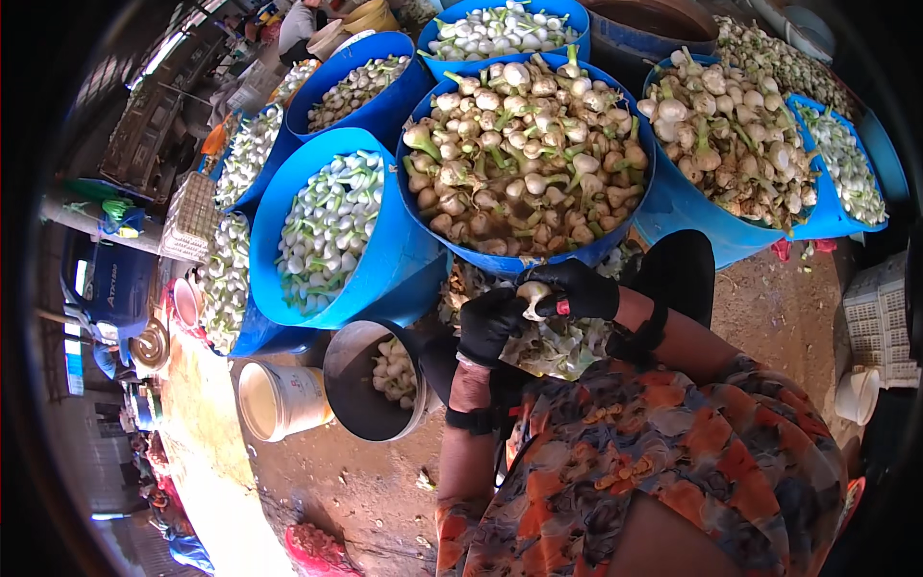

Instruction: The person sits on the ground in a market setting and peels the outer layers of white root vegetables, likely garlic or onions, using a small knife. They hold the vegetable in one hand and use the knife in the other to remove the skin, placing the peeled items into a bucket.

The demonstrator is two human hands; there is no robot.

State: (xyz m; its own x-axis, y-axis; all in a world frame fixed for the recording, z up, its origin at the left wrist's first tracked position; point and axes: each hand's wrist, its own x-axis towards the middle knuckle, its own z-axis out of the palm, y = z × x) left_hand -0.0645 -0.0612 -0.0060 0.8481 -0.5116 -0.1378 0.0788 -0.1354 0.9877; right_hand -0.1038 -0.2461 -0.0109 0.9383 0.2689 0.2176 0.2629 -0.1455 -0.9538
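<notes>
Both hands wear black gloves and meet around one whitish bulb (533, 299), which looks like garlic, just below the rim of a big blue tub. My left hand (490, 324) grips its left side. From the right, my right hand (577, 287) holds it, with a small red thing (562, 308) at the thumb; whether this is part of a tool I cannot tell. The big blue tub (519, 268) holds brownish water and unpeeled bulbs (533, 144) with green stems. Leafy peelings (562, 346) lie beneath the hands.
A blue tub (411, 252) of clean white bulbs stands left; a dark bucket (353, 389) with some bulbs and a white bucket (288, 404) sit below. Another blue tub (692, 209) heaped with bulbs is at right, near plastic crates (883, 317). A person (297, 29) sits far off.
</notes>
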